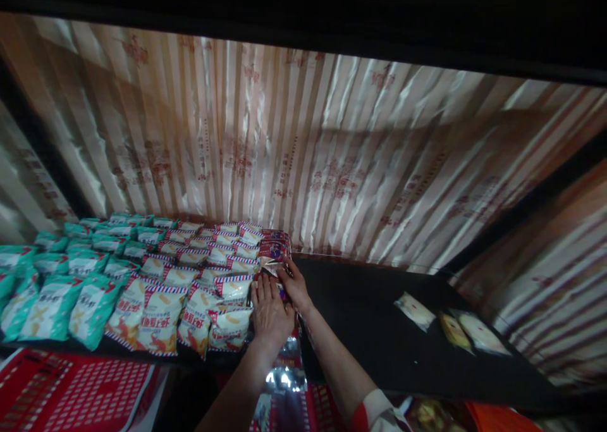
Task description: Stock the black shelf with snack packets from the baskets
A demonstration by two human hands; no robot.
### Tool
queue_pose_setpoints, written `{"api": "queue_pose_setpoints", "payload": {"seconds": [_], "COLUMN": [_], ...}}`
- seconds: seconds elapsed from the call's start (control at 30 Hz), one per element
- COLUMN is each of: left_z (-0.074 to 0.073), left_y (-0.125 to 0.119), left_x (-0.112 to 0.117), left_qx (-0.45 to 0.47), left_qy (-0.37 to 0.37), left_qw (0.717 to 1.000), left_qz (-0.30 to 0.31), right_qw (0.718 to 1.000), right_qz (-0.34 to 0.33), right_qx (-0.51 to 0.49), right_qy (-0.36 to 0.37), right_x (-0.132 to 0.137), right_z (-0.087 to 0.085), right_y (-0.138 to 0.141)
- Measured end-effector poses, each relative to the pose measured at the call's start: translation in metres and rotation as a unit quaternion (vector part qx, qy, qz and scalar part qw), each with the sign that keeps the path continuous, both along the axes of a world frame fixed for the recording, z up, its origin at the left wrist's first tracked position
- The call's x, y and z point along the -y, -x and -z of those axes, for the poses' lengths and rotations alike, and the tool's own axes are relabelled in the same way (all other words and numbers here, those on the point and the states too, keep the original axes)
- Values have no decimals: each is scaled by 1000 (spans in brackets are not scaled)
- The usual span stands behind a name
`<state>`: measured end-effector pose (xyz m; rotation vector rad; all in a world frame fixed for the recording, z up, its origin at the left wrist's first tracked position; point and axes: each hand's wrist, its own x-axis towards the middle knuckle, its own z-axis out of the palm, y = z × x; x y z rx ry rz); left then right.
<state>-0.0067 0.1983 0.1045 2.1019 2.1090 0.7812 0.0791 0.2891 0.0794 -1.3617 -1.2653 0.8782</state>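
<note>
My left hand (272, 308) lies over a row of dark red snack packets (274, 248) on the black shelf, its fingers stretched out and slightly apart. Close beside it, my right hand (296, 285) curls its fingers round a packet in the same row, with much of that packet hidden under both hands. Shiny packets (287, 362) continue below my wrists, past the shelf's front edge. Directly left stand white-and-red snack bags (161, 318) with striped edges, in several rows. One of these bags (231, 329) is next to my left hand.
Teal snack bags (52, 308) fill the shelf's left end. A few small packets (416, 312) lie at the right on the black shelf (360, 331). Red plastic baskets (95, 388) stand below the front edge. A dark beam crosses overhead, and a printed, pleated sheet (265, 141) covers the back.
</note>
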Motion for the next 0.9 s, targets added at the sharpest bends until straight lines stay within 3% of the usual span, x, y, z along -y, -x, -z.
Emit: {"api": "queue_pose_setpoints", "payload": {"seconds": [0.17,0.4,0.7,0.9], "left_z": [0,0,-6,0], "left_y": [0,3,3,3], "left_x": [1,-2,-2,-1], "left_qx": [-7,-1,-12,-7], "left_qy": [-7,2,13,-10], "left_qw": [1000,1000,1000,1000], "left_qz": [6,11,10,12], "right_qw": [999,999,996,997], "right_qz": [13,-15,-9,1], "right_qx": [17,30,84,74], "right_qy": [-40,-19,-19,-34], "right_x": [-9,-23,-28,-26], "right_z": [6,15,10,16], "right_y": [-4,3,3,2]}}
